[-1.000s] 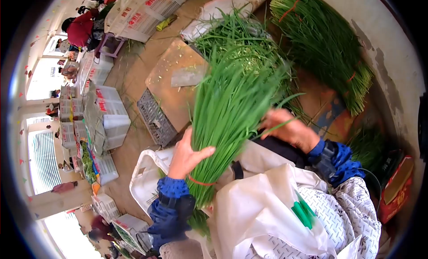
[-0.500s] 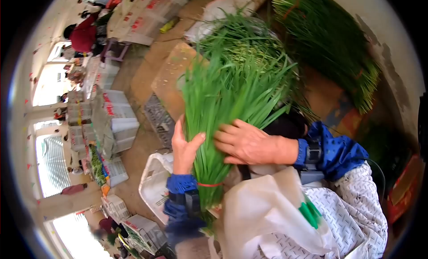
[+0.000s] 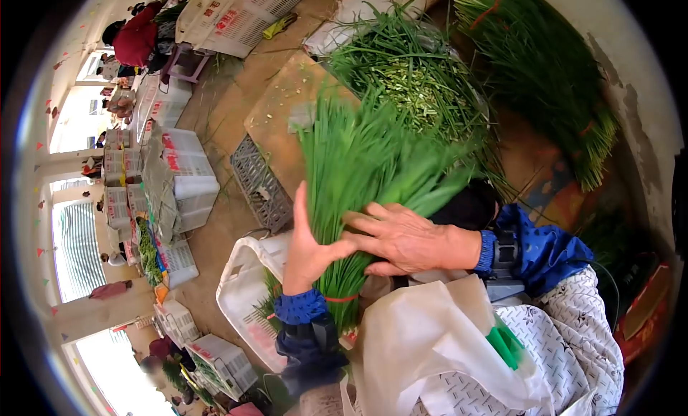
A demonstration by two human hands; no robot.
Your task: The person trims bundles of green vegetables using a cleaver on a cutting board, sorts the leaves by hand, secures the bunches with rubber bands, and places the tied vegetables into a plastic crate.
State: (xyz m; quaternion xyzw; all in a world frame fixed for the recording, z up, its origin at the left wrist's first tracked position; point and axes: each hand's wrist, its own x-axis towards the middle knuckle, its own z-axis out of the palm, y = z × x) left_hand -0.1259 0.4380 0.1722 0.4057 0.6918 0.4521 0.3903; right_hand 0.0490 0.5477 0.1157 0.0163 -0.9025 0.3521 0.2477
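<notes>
A bunch of garlic chives (image 3: 347,154) stands in front of me, its long leaves fanning out blurred at the top. A red band (image 3: 341,299) ties it near the bottom. My left hand (image 3: 308,247) cups the bunch from the left, thumb across the front and fingers partly hidden behind the leaves. From the right, my right hand (image 3: 401,237) grips the leaves with bent fingers, close to the left thumb. Below it, a white plastic sheet (image 3: 423,337) covers my lap.
A white basket (image 3: 247,287) with more greens stands at the left. Ahead are a wooden board (image 3: 287,104) on a grey crate (image 3: 259,183) and a heap of loose cut leaves (image 3: 423,79). Large tied bundles (image 3: 537,72) lie by the wall. White boxes (image 3: 188,179) and people are farther left.
The left thumb has swung right across the leaves, close to the right fingers. The leaf tops at the right have swayed downward. The view has shifted slightly.
</notes>
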